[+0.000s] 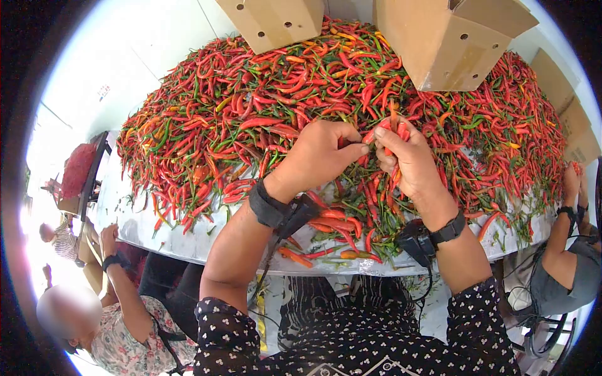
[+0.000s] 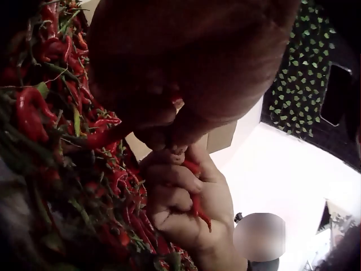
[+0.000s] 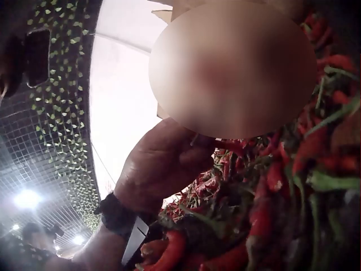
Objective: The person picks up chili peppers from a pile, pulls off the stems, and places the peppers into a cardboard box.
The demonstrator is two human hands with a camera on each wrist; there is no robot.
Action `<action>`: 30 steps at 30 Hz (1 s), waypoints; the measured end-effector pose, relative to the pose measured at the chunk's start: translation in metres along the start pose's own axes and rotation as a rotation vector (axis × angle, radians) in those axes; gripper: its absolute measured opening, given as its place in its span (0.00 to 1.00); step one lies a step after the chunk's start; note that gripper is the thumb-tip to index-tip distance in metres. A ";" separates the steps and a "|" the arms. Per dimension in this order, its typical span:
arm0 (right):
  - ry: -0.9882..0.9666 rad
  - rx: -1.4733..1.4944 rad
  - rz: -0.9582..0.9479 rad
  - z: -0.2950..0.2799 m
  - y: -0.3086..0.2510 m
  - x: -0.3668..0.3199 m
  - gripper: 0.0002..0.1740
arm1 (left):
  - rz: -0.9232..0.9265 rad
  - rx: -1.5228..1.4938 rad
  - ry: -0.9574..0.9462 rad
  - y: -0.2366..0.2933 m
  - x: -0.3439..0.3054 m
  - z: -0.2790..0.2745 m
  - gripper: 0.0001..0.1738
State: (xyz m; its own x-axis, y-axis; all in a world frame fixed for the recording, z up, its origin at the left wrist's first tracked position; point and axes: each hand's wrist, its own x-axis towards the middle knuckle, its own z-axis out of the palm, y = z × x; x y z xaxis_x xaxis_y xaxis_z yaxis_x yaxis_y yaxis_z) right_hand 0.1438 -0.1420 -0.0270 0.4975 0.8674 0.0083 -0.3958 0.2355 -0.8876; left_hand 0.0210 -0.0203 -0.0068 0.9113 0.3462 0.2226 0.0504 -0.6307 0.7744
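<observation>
My right hand [image 1: 414, 164] grips several red chili peppers [image 2: 201, 213], with their ends poking out between thumb and fingers. Close beside it on the left, my left hand [image 1: 318, 153] has its thumb and forefinger pinched together at the peppers. A thin stem [image 3: 194, 139] shows at those fingertips in the right wrist view. Both hands are above a broad heap of chilies [image 1: 251, 125], mostly red with some orange and green. A smaller group of loose chilies [image 1: 332, 220] lies below the hands, near the front edge.
The heap covers most of a pale table [image 1: 182, 245]. Two cardboard boxes, one at back left [image 1: 276, 25] and one at back right [image 1: 420, 44], stand over it. One person [image 1: 135, 313] is at the left, another [image 1: 558, 269] at the right. Cables hang from my wrist cameras.
</observation>
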 end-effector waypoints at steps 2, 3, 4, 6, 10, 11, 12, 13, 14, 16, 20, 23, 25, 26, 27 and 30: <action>-0.025 0.026 0.004 -0.002 -0.001 0.001 0.07 | 0.036 -0.011 0.002 0.001 0.000 0.000 0.09; -0.049 0.051 0.008 -0.002 -0.001 0.001 0.07 | 0.054 -0.023 -0.006 0.004 -0.001 -0.001 0.09; -0.049 0.052 0.009 -0.003 0.000 0.002 0.07 | 0.072 -0.034 -0.013 0.006 -0.001 -0.002 0.08; -0.005 0.093 0.048 -0.004 0.001 0.001 0.07 | 0.092 -0.030 -0.011 0.002 -0.001 -0.001 0.08; -0.005 0.269 0.129 -0.012 0.001 0.006 0.07 | 0.193 -0.170 -0.063 0.001 -0.002 0.002 0.06; 0.054 0.326 0.118 -0.017 -0.001 0.010 0.06 | 0.195 -0.171 -0.067 0.003 -0.003 0.002 0.06; 0.112 0.381 0.106 -0.023 -0.002 0.013 0.05 | 0.122 -0.257 -0.084 0.010 -0.005 -0.001 0.06; 0.078 0.430 0.074 -0.029 -0.002 0.016 0.04 | 0.048 -0.341 -0.099 0.013 -0.006 -0.003 0.08; 0.076 0.428 0.074 -0.033 -0.002 0.017 0.04 | 0.050 -0.341 -0.097 0.010 -0.005 -0.005 0.08; 0.075 0.473 0.128 -0.029 -0.006 0.015 0.04 | 0.013 -0.607 0.007 0.003 0.000 -0.009 0.13; -0.049 0.433 0.227 -0.021 -0.001 0.010 0.04 | 0.116 -1.141 0.018 -0.009 0.008 -0.008 0.13; -0.061 0.376 0.250 -0.015 -0.001 0.006 0.04 | 0.086 -1.129 0.057 0.000 0.006 -0.007 0.11; -0.069 0.349 0.258 -0.012 -0.002 0.004 0.05 | 0.105 -1.108 0.037 -0.004 0.006 -0.004 0.09; -0.063 0.338 0.258 -0.011 -0.003 0.004 0.05 | 0.125 -1.086 0.015 -0.006 0.006 -0.003 0.09; -0.056 0.328 0.257 -0.011 -0.003 0.003 0.05 | 0.124 -1.086 0.013 -0.006 0.006 -0.004 0.09; -0.067 0.321 0.252 -0.014 -0.001 0.004 0.05 | 0.234 -0.681 -0.025 -0.003 0.003 -0.004 0.10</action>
State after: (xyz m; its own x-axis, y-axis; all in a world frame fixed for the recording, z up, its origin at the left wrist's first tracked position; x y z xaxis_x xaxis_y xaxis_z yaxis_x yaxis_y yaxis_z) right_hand 0.1568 -0.1450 -0.0328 0.3066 0.9397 -0.1517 -0.7249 0.1272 -0.6770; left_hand 0.0223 -0.0145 -0.0062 0.8764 0.2342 0.4208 -0.4060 -0.1104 0.9072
